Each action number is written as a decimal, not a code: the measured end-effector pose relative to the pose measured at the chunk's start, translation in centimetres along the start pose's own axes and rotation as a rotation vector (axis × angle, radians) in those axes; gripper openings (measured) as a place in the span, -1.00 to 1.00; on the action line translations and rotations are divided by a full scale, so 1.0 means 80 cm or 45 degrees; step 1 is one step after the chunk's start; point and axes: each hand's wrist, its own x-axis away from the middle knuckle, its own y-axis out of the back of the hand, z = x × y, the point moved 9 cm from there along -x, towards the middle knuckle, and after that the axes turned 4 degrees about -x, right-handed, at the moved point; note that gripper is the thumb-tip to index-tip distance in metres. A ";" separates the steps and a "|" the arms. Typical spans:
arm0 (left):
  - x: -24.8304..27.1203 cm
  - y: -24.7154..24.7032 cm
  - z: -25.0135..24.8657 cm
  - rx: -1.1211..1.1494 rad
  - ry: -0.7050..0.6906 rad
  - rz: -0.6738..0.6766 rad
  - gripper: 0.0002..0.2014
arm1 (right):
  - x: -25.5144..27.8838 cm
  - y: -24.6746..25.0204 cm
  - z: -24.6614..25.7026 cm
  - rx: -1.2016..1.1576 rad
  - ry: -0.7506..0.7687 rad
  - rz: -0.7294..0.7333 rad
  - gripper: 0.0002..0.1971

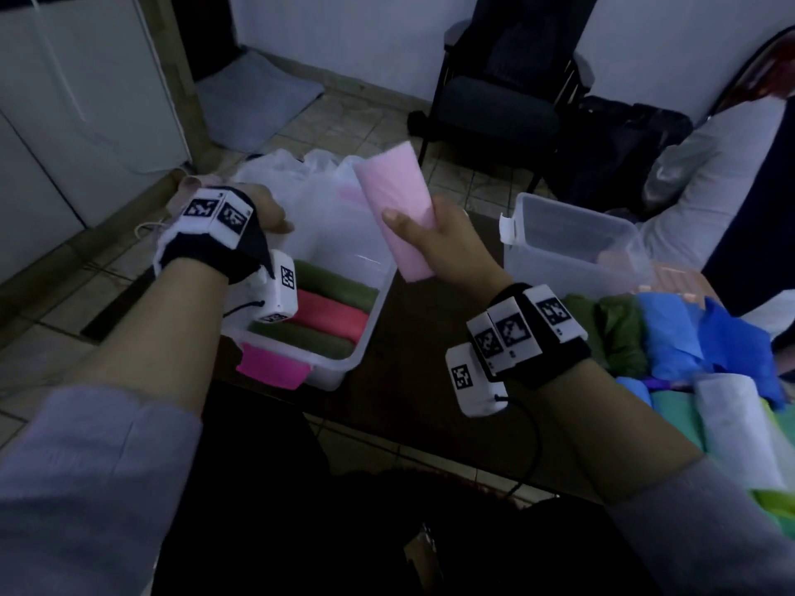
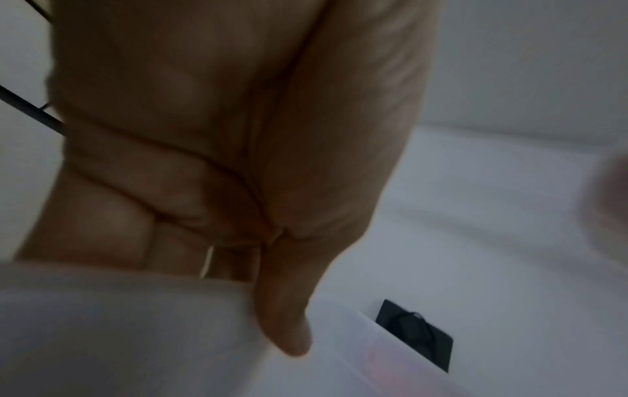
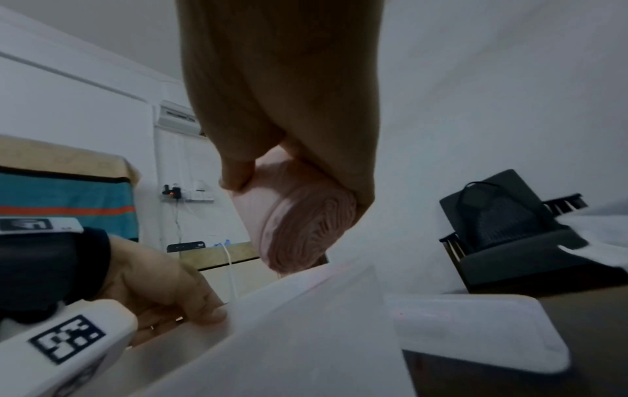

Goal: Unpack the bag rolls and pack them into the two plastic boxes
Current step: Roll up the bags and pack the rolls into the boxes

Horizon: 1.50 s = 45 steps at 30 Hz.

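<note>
My right hand (image 1: 415, 228) grips a pale pink bag roll (image 1: 393, 200) and holds it tilted in the air between the two boxes; its rolled end (image 3: 306, 228) shows in the right wrist view under my right hand (image 3: 295, 188). My left hand (image 1: 262, 219) pinches the crumpled white plastic bag (image 1: 309, 187) above the left plastic box (image 1: 365, 333), with thumb and curled fingers (image 2: 190, 212) on the film. That box holds a green roll (image 1: 331, 283), a red roll (image 1: 331, 314) and another green roll (image 1: 309, 337). The right plastic box (image 1: 572, 238) stands open further back.
A pile of green, blue and white rolls (image 1: 671, 337) lies at the right on the dark table (image 1: 421, 380). The left box has a pink latch (image 1: 271, 365). A dark chair (image 1: 503, 96) stands behind, and a person in white (image 1: 705, 187) sits at the far right.
</note>
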 end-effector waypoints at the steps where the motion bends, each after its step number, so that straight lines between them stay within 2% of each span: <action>1: 0.003 -0.003 -0.001 0.034 -0.005 0.005 -0.42 | -0.004 -0.002 0.011 -0.009 0.040 -0.022 -0.40; 3: 0.016 -0.005 -0.007 0.182 -0.053 -0.040 -0.47 | -0.012 -0.009 0.030 0.061 0.149 -0.058 -0.37; 6: 0.039 -0.009 -0.009 0.467 -0.116 -0.111 -0.52 | -0.024 -0.020 0.044 0.239 0.248 -0.103 -0.45; 10: 0.060 -0.012 -0.003 0.751 -0.160 -0.192 -0.59 | -0.035 -0.039 0.032 0.676 0.206 -0.023 -0.32; 12: 0.073 -0.011 -0.001 0.845 -0.190 -0.232 -0.62 | -0.035 -0.053 0.024 0.945 0.170 0.067 -0.34; 14: 0.084 -0.011 -0.002 0.898 -0.228 -0.273 -0.66 | -0.031 -0.063 0.021 1.043 0.141 0.126 -0.37; 17: 0.103 -0.005 -0.004 0.916 -0.256 -0.348 -0.65 | -0.034 -0.072 0.011 1.044 0.073 0.173 -0.40; 21: 0.115 0.001 -0.004 0.923 -0.309 -0.448 -0.58 | -0.043 -0.083 -0.011 0.947 -0.080 0.352 -0.41; 27: 0.119 0.000 -0.008 0.953 -0.365 -0.480 -0.66 | -0.039 -0.082 -0.030 1.016 -0.262 0.575 -0.33; 29: 0.116 -0.001 -0.008 0.965 -0.373 -0.476 -0.70 | -0.040 -0.085 -0.032 1.031 -0.260 0.568 -0.29; 31: 0.112 -0.003 -0.006 0.975 -0.375 -0.469 -0.70 | -0.045 -0.084 -0.025 0.966 -0.201 0.451 -0.29; 33: 0.110 -0.005 -0.004 0.971 -0.373 -0.472 -0.69 | -0.047 -0.081 -0.014 0.840 -0.132 0.354 -0.39; 36: 0.108 -0.006 -0.003 0.980 -0.384 -0.494 -0.65 | -0.048 -0.088 -0.015 0.844 -0.131 0.425 -0.53; 43: 0.109 -0.005 -0.005 0.941 -0.357 -0.520 -0.64 | -0.046 -0.094 -0.023 0.895 -0.133 0.551 -0.57; 45: 0.109 -0.003 -0.009 0.922 -0.328 -0.499 -0.64 | -0.047 -0.094 -0.015 0.868 -0.029 0.486 -0.60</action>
